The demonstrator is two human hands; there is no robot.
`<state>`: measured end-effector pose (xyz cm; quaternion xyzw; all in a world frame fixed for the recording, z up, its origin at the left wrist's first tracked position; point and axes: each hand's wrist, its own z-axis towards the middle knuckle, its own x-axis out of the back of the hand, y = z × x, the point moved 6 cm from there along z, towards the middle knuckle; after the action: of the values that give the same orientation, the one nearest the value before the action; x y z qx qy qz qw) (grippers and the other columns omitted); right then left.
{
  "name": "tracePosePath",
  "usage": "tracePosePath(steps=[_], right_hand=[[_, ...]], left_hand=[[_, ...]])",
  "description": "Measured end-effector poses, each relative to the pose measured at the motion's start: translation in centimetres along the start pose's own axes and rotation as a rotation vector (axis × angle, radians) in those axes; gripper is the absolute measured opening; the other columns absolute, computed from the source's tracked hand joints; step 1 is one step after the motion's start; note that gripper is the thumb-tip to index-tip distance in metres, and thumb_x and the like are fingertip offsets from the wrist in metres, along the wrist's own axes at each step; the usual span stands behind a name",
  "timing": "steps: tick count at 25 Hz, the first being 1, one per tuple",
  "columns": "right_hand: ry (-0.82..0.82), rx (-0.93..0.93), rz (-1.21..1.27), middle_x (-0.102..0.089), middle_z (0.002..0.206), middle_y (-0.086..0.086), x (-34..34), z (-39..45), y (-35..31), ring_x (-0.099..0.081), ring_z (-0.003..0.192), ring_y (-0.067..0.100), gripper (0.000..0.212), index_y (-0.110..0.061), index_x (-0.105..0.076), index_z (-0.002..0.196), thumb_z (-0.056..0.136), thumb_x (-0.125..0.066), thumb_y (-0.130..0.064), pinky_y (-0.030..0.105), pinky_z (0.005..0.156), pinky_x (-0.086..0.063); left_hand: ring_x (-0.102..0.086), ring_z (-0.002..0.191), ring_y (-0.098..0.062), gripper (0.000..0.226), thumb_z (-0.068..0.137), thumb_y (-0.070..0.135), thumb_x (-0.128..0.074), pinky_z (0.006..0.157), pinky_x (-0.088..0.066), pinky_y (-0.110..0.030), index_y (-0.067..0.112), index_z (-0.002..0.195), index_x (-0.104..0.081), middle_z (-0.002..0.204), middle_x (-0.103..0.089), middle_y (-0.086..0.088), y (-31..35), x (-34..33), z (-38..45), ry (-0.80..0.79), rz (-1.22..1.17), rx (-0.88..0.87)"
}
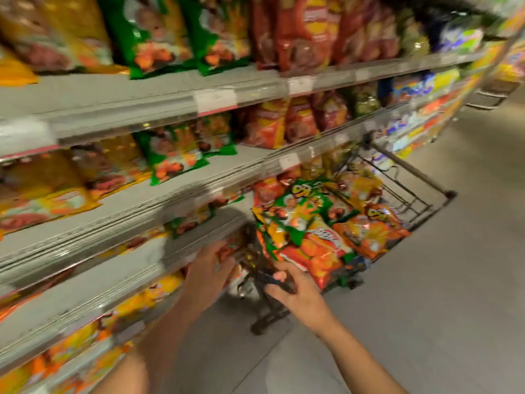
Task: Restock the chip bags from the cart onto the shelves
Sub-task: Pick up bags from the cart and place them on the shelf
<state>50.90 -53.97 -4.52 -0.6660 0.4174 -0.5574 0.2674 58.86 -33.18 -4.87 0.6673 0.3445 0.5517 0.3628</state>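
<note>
Inspector: State the position of the cart [409,191].

Onlooker: It stands in the aisle, hard against the shelves [159,203] on the person's left. Its basket is heaped with chip bags [321,223], orange, green and yellow, the top ones lying flat and overlapping. One orange bag [318,251] overhangs the near edge.

Inspector: The right hand?

Onlooker: The right hand [295,291] is at the near end of the cart, fingers curled round a dark bar [272,275] of the frame, just below that overhanging orange bag. It has hold of the bar and of no bag.

Inspector: And the left hand?

Onlooker: The left hand [208,268] is between the shelf edge and the cart, fingers bent against a bag with reddish print [227,251]. The frame is smeared with motion there, so I judge it a grip but cannot swear to it.

Inspector: Condition of the shelving?

Onlooker: Several grey tiers. Green bags [173,155] and yellow bags [42,189] sit on the middle tier, red bags [306,35] above and to the right. White price labels [216,99] line the rails.
</note>
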Motion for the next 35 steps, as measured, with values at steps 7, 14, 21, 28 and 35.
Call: tracePosePath(steps=[7,14,21,28,35], right_hand=[[0.256,-0.179,0.145,-0.061,0.096,-0.006,13.6,4.8,8.5,-0.06,0.082,0.007,0.046,-0.029,-0.053,0.126,0.088,-0.078,-0.023,0.021,0.073,-0.052],[0.509,-0.398,0.253,-0.063,0.12,0.002,22.8,12.4,15.2,-0.064,0.101,0.012,0.052,-0.018,-0.05,0.133,0.089,-0.078,-0.022,0.009,0.076,-0.054],[0.702,-0.702,0.312,-0.053,0.14,0.021,26.0,17.0,22.3,-0.052,0.13,0.039,0.069,-0.01,-0.044,0.147,0.089,-0.077,-0.028,0.056,0.105,-0.049],[0.659,-0.785,0.519,-0.065,0.129,0.015,26.7,21.4,26.2,-0.065,0.116,0.04,0.073,-0.015,-0.057,0.134,0.076,-0.085,-0.049,0.058,0.099,-0.054],[0.574,-0.734,0.751,-0.072,0.117,0.014,28.0,21.3,28.2,-0.069,0.087,0.026,0.045,-0.011,-0.066,0.117,0.078,-0.087,-0.02,0.04,0.077,-0.057]], left_hand=[[-0.051,0.127,-0.017,0.046,0.095,0.032,-0.067,0.104,-0.039,-0.028,0.02,0.138,-0.056,0.135,-0.055,0.001,7.0,-11.8,9.2,-0.187,0.109,-0.131],[-0.042,0.134,-0.032,0.075,0.086,0.046,-0.072,0.112,-0.037,-0.045,0.014,0.147,-0.043,0.142,-0.046,-0.014,9.7,-21.4,25.3,-0.304,0.434,-0.152],[-0.047,0.136,-0.034,0.119,0.056,0.061,-0.087,0.111,-0.04,-0.048,0.008,0.149,-0.037,0.147,-0.05,-0.017,5.7,-24.9,33.3,-0.408,0.292,0.179],[-0.069,0.098,-0.021,0.07,0.047,0.067,-0.082,0.091,-0.057,-0.042,0.03,0.104,-0.068,0.103,-0.073,0.006,6.0,-24.1,33.9,-0.39,0.25,0.254],[-0.067,0.108,-0.023,0.055,0.071,0.04,-0.089,0.098,-0.053,-0.047,0.026,0.118,-0.065,0.114,-0.072,0.002,7.9,-24.0,29.4,-0.252,0.173,0.195]])
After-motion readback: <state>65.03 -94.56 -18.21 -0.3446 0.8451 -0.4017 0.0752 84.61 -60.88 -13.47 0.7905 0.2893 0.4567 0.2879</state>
